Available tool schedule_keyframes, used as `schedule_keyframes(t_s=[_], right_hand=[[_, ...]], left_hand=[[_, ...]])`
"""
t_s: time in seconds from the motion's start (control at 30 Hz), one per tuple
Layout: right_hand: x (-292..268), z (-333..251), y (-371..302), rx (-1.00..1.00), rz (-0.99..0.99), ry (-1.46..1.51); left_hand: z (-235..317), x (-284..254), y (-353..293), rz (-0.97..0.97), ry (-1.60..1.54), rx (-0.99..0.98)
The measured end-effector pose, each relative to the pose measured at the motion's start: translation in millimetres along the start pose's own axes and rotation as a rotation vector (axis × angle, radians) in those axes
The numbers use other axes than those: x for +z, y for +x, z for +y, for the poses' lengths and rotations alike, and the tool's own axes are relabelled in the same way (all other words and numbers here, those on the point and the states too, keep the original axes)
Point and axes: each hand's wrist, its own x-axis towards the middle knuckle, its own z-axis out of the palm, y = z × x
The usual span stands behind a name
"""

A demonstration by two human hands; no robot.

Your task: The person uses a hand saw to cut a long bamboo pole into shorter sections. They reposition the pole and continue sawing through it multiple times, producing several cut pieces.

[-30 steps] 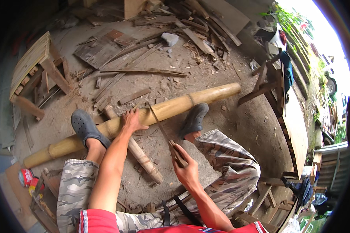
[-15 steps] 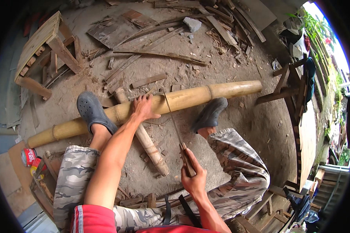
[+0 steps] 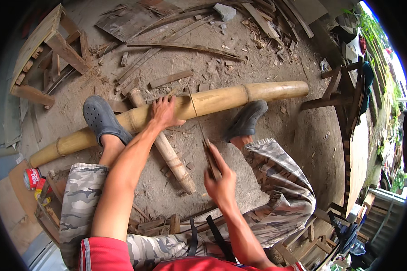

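A long yellow bamboo pole (image 3: 224, 98) lies slantwise in front of me, rising toward the right. My left hand (image 3: 164, 113) presses down on its middle, fingers curled over the far side and thumb stretched along the near side. In my right hand (image 3: 220, 181) is the handle of a handsaw (image 3: 210, 161). Its thin blade crosses the pole just right of my left hand. Beneath the pole, a shorter round piece of bamboo (image 3: 172, 161) props it crosswise. My left clog (image 3: 103, 119) rests on the pole; the right clog (image 3: 247, 120) is against its near side.
A small wooden bench (image 3: 54, 49) stands at the far left. Planks (image 3: 185, 46), scraps and a grey stone (image 3: 224, 12) litter the dirt floor beyond the pole. A dark wooden frame (image 3: 334, 101) is on the right; a red can (image 3: 32, 179) sits near the pole's left end.
My right hand has pushed the saw forward, away from me, across the pole. My left hand keeps its place on the bamboo. The whole view has shifted slightly.
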Motion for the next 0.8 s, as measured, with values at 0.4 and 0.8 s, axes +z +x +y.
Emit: schedule_keyframes(t_s=[0.4,0.8], right_hand=[[-25,-1,-31,0.007,0.009,-0.039],[-30,-6,-34,0.053,-0.005,-0.022]], left_hand=[[21,-9,10,-0.083,-0.082,0.003],[22,-12,12,-0.11,-0.065,-0.008]])
